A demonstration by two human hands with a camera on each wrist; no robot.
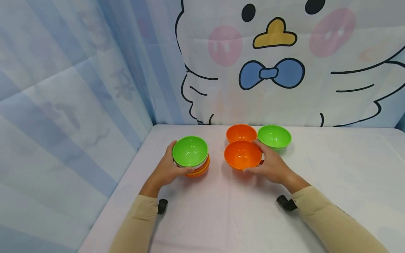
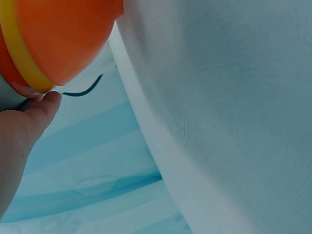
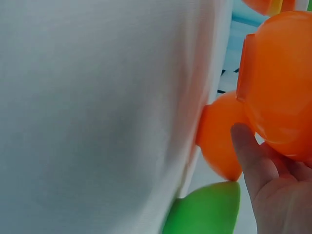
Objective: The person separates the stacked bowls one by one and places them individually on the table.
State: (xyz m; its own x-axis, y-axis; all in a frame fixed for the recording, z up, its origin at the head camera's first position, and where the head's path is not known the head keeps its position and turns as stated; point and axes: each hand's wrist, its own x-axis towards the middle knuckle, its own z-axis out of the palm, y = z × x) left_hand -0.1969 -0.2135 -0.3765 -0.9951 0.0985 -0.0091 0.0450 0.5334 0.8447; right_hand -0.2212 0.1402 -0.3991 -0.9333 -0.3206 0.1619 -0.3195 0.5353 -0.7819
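Observation:
My left hand (image 1: 167,167) grips a stack of nested bowls from its left side. A green bowl (image 1: 190,151) tops this stack, with white, orange and yellow rims showing beneath. In the left wrist view, an orange bowl (image 2: 68,39) is lowest, and the fingertips lie at the yellow bowl (image 2: 22,48). To the right, my right hand (image 1: 272,163) holds an orange bowl (image 1: 242,154) by its right side, thumb near the front and fingers behind. The right wrist view shows this bowl's base raised off the table, its open side facing up.
Behind the held bowl, another orange bowl (image 1: 241,131) stands on the white-covered table (image 1: 202,218). A green bowl (image 1: 274,136) sits right beside it, near the back edge. A printed cloth backdrop (image 1: 269,102) rises behind the table, and a striped curtain (image 1: 69,116) hangs along the left.

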